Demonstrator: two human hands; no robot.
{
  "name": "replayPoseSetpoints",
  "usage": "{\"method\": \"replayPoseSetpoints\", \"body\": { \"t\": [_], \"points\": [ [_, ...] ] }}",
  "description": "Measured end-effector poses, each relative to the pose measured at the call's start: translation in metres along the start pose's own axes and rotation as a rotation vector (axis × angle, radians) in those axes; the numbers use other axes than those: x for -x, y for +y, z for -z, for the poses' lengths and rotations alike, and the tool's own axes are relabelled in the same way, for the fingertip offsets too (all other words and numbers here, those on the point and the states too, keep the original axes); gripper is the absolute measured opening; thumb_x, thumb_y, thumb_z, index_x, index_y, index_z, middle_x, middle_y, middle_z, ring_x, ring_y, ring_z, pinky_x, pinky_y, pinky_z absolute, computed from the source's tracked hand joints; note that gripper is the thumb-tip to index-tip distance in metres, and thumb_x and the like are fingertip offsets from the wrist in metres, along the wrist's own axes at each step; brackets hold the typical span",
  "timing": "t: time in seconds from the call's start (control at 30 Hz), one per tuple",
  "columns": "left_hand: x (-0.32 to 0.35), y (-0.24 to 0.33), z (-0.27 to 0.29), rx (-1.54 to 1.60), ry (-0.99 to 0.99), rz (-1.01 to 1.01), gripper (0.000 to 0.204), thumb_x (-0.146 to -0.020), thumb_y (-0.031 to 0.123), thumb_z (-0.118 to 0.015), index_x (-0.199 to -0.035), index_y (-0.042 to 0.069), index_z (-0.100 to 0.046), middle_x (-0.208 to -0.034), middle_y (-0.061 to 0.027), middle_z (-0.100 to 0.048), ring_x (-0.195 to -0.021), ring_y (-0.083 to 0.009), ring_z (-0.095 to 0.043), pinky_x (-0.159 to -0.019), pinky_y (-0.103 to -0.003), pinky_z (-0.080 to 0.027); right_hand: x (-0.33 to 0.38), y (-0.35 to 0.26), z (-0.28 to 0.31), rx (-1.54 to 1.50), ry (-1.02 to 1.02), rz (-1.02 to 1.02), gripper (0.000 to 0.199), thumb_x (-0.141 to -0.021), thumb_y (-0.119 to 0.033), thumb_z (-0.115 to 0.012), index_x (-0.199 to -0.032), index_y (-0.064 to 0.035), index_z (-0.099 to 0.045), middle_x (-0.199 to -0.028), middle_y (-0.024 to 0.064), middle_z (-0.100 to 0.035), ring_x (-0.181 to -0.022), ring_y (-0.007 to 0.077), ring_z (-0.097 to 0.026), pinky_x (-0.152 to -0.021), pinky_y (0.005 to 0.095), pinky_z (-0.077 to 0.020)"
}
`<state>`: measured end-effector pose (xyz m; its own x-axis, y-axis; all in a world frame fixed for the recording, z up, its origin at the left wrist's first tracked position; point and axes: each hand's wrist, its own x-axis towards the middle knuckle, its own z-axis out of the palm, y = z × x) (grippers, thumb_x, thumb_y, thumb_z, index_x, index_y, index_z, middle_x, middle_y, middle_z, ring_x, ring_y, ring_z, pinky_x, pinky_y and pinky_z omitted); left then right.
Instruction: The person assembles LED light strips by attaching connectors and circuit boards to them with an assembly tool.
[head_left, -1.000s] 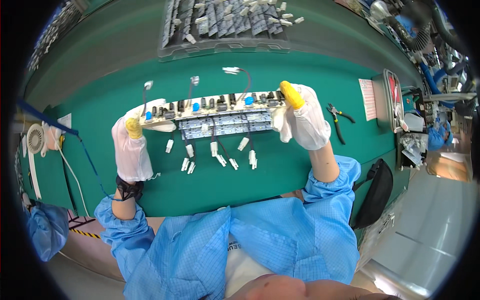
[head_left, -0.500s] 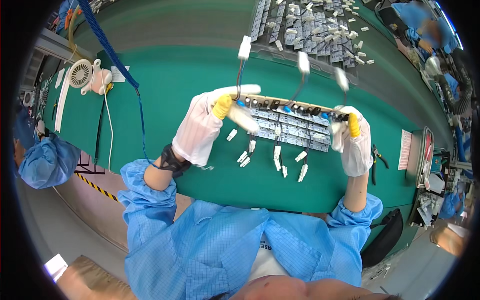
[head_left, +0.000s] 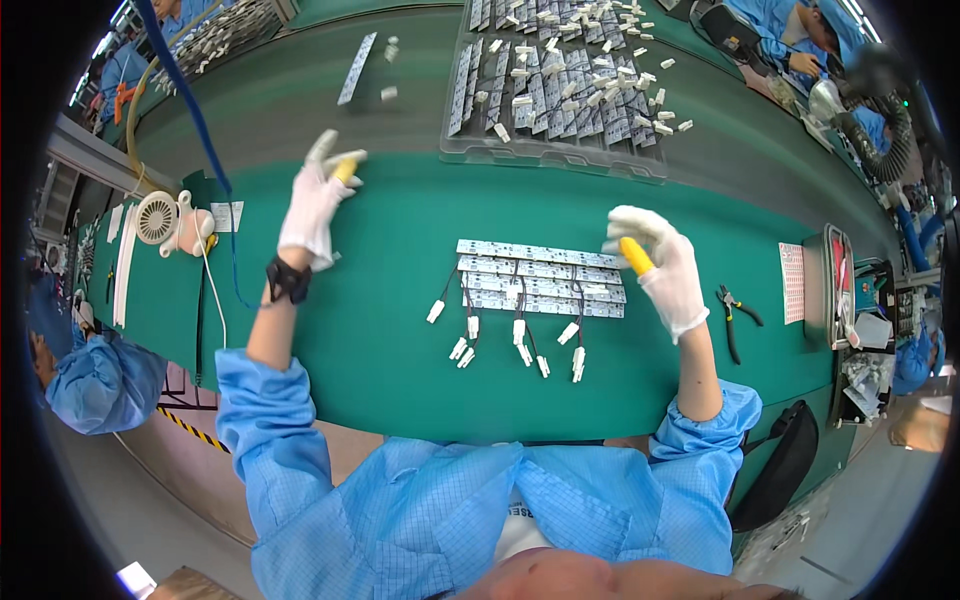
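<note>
My left hand (head_left: 320,195), in a white glove with a yellow finger cover, is raised over the far left of the green mat (head_left: 400,290), fingers apart and nothing in them. My right hand (head_left: 660,262), gloved the same way, hovers at the right end of the stacked circuit board strips (head_left: 540,282); its fingers are spread and loosely curved, and I cannot tell whether they touch a strip. Short dark wires run from these strips toward me and end in white connectors (head_left: 519,330). Beyond my left hand, a single circuit board strip (head_left: 357,68) lies on the grey belt (head_left: 300,100).
A clear plastic tray (head_left: 550,156) full of wired strips stands at the far side. Pliers (head_left: 737,320) and a metal box (head_left: 818,290) are on the right. A small fan (head_left: 160,218) stands left; a blue coiled cord (head_left: 185,90) hangs nearby. Other people work around.
Both hands have let go of the long wired assembly they held; it is gone from over the strips. My left hand has moved left and away from me, my right hand slightly left.
</note>
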<state>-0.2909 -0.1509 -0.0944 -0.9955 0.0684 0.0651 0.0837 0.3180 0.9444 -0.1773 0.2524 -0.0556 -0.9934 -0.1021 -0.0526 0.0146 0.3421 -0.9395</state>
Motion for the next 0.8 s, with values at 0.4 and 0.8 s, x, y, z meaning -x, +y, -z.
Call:
{"method": "replayPoseSetpoints", "body": {
  "t": [0.4, 0.8],
  "points": [
    [0.087, 0.063, -0.089, 0.284, -0.216, -0.254, 0.081, -0.086, 0.054, -0.052, -0.139, -0.001, -0.028, -0.114, -0.0122, -0.062, -0.104, -0.0210, -0.058, -0.099, -0.034, -0.037, 0.017, -0.014, -0.006, -0.442, 0.135, 0.191, 0.012, -0.076, 0.005, -0.063, -0.087, 0.0017, -0.060, -0.096, 0.0158, -0.062, -0.090, 0.0243, -0.061, -0.083, 0.0359, -0.0494],
    [0.107, 0.079, -0.075, 0.170, -0.196, -0.187, 0.050, -0.081, 0.039, -0.065, -0.116, 0.004, -0.060, -0.090, -0.0080, -0.068, -0.072, -0.0139, -0.064, -0.069, -0.027, -0.049, 0.023, -0.033, -0.017, -0.549, 0.142, -0.021, 0.050, -0.081, -0.024, -0.067, -0.119, 0.0022, -0.048, -0.110, 0.0132, -0.058, -0.101, 0.0156, -0.056, -0.083, 0.0220, -0.0473]
  ]
}}
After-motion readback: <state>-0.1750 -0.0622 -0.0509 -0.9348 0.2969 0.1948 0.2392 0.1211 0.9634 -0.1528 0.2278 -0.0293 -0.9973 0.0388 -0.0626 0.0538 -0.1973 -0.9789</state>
